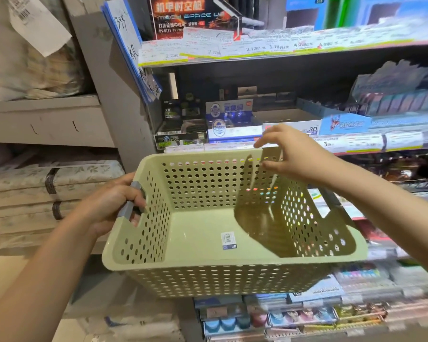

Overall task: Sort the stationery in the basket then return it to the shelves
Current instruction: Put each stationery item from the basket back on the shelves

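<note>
Pale-green perforated plastic fills the middle of our view: the basket [208,233] is held up in front of the shelves [269,51], and nothing lies on its floor but a small barcode sticker [229,240]. On the left, beyond the basket, folded bedding [52,178] is stacked in a separate grey rack. Our left hand [114,203] grips the grey handle [131,201] at the basket's left end, fingers curled round it, carrying the whole weight. Further right, our right hand [292,154] hovers over the far rim with fingers spread wide and holding nothing; whether a fingertip touches the rim we cannot quite tell through the blur. Behind it sit boxed pens [230,119] on the middle shelf, with price tags [208,50] along the shelf edge above.

Since the basket looks emptied, we judge the returning to be done or nearly so. The risk from here is the one-handed hold: the basket hangs from one end and could tip or swing right, knocking the packets [319,314] on the lower shelves. Taking the right handle would steady it.
</note>
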Available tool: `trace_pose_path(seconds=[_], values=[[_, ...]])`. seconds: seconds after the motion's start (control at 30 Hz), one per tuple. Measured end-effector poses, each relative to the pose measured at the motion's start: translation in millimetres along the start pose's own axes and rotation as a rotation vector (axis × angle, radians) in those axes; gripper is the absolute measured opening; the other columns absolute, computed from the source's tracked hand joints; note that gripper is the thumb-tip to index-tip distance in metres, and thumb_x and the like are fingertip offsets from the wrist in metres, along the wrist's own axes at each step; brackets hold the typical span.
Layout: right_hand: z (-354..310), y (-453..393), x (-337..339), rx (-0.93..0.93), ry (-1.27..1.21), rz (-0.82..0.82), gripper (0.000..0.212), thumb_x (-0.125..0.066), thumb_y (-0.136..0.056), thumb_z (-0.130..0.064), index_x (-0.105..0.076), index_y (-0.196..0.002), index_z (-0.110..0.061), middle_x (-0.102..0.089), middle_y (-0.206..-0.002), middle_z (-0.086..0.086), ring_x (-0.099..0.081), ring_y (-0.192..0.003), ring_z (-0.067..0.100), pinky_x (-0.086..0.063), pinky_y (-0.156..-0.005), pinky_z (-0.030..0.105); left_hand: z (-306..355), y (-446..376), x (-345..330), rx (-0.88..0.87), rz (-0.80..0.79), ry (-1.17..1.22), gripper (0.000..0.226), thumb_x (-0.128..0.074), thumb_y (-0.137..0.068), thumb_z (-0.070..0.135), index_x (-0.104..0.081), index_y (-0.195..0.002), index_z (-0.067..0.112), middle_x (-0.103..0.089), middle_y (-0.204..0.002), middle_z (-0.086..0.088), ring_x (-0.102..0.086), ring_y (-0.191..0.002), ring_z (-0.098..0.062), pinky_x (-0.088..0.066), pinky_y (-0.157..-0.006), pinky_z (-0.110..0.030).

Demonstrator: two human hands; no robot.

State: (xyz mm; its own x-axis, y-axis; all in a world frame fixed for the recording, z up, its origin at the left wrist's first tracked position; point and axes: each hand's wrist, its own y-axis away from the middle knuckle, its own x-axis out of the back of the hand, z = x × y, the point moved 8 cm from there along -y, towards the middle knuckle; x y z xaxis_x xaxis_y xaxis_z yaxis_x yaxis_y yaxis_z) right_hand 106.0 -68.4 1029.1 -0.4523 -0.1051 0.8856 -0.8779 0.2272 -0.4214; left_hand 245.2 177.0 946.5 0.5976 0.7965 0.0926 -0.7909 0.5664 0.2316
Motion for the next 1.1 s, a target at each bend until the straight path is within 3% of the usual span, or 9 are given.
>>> trace_pose_path(seconds=[0.13, 0.4, 0.53, 0.63, 0.7, 0.8, 0.87, 0.97, 1.1], values=[[31, 23, 5, -0.042, -0.026, -0.025, 0.038, -0.068, -0.081, -0.018, -0.062, -0.118, -0.018, -0.05, -0.129, 0.004, -0.051, -0.114, 0.02, -0.035, -0.094, 0.024, 0, 8, -17, -0.017, 0.008, -0.003, 0.051, -0.037, -0.072, -0.019, -0.063, -0.095, 0.019, -0.063, -0.089, -0.021, -0.058, -0.04, -0.021, -0.042, -0.031, -0.022], [87, 69, 10, -0.139, -0.214, -0.02, 0.054, -0.065, -0.077, 0.004, -0.058, -0.125, -0.018, -0.037, -0.143, 0.005, -0.038, -0.132, 0.02, -0.024, -0.102, 0.017, -5, 37, -67, -0.032, 0.059, 0.047, 0.051, -0.035, -0.074, -0.02, -0.065, -0.089, 0.019, -0.068, -0.073, -0.018, -0.057, -0.037, -0.023, -0.041, -0.03, -0.021], [112, 97, 16, -0.164, -0.303, 0.02, 0.073, -0.054, -0.071, 0.017, -0.046, -0.136, -0.015, -0.042, -0.141, 0.008, -0.04, -0.132, 0.021, -0.028, -0.1, 0.015, -17, 54, -90, -0.03, 0.103, 0.045, 0.053, -0.036, -0.075, -0.019, -0.064, -0.085, 0.024, -0.07, -0.066, -0.012, -0.06, -0.045, -0.026, -0.044, -0.033, -0.023], [126, 119, 19, -0.199, -0.406, 0.0, 0.078, -0.055, -0.075, 0.014, -0.032, -0.144, -0.016, -0.043, -0.143, 0.004, -0.042, -0.13, 0.018, -0.029, -0.098, 0.015, -27, 67, -109, -0.048, 0.125, 0.053, 0.052, -0.036, -0.072, -0.019, -0.064, -0.097, 0.016, -0.065, -0.076, -0.019, -0.054, -0.041, -0.025, -0.042, -0.032, -0.022], [134, 133, 14, -0.243, -0.457, -0.04, 0.079, -0.055, -0.078, 0.012, -0.026, -0.146, -0.016, -0.045, -0.14, 0.002, -0.045, -0.127, 0.018, -0.035, -0.098, 0.02, -35, 74, -119, -0.048, 0.148, 0.046, 0.052, -0.037, -0.07, -0.02, -0.064, -0.098, 0.015, -0.063, -0.081, -0.022, -0.054, -0.049, -0.028, -0.042, -0.033, -0.022], [141, 151, 10, -0.263, -0.52, -0.046, 0.069, -0.05, -0.079, 0.015, -0.039, -0.14, -0.014, -0.055, -0.123, 0.002, -0.054, -0.115, 0.021, -0.043, -0.093, 0.03, -47, 83, -131, -0.031, 0.167, 0.039, 0.054, -0.039, -0.069, -0.019, -0.066, -0.094, 0.02, -0.064, -0.089, -0.023, -0.057, -0.073, -0.038, -0.05, -0.05, -0.036], [144, 163, 4, -0.274, -0.568, -0.052, 0.067, -0.045, -0.078, 0.019, -0.047, -0.136, -0.015, -0.058, -0.112, 0.0, -0.059, -0.104, 0.022, -0.048, -0.083, 0.029, -56, 87, -136, -0.012, 0.16, 0.027, 0.054, -0.04, -0.069, -0.019, -0.067, -0.093, 0.021, -0.068, -0.083, -0.019, -0.061, -0.066, -0.035, -0.051, -0.057, -0.039], [148, 177, -6, -0.3, -0.609, -0.053, 0.066, -0.045, -0.078, 0.021, -0.049, -0.134, -0.014, -0.054, -0.109, -0.003, -0.055, -0.103, 0.017, -0.038, -0.075, 0.013, -69, 88, -138, 0.023, 0.156, -0.015, 0.051, -0.04, -0.071, -0.019, -0.064, -0.095, 0.019, -0.07, -0.074, -0.014, -0.061, -0.046, -0.021, -0.046, -0.039, -0.025], [156, 191, -25, -0.375, -0.664, -0.057, 0.069, -0.046, -0.077, 0.021, -0.042, -0.139, -0.011, -0.054, -0.126, -0.003, -0.054, -0.112, 0.013, -0.04, -0.096, 0.023, -85, 87, -138, 0.037, 0.117, -0.082, 0.054, -0.044, -0.071, -0.018, -0.061, -0.108, 0.017, -0.065, -0.091, -0.021, -0.058, -0.042, -0.017, -0.045, -0.041, -0.027]])
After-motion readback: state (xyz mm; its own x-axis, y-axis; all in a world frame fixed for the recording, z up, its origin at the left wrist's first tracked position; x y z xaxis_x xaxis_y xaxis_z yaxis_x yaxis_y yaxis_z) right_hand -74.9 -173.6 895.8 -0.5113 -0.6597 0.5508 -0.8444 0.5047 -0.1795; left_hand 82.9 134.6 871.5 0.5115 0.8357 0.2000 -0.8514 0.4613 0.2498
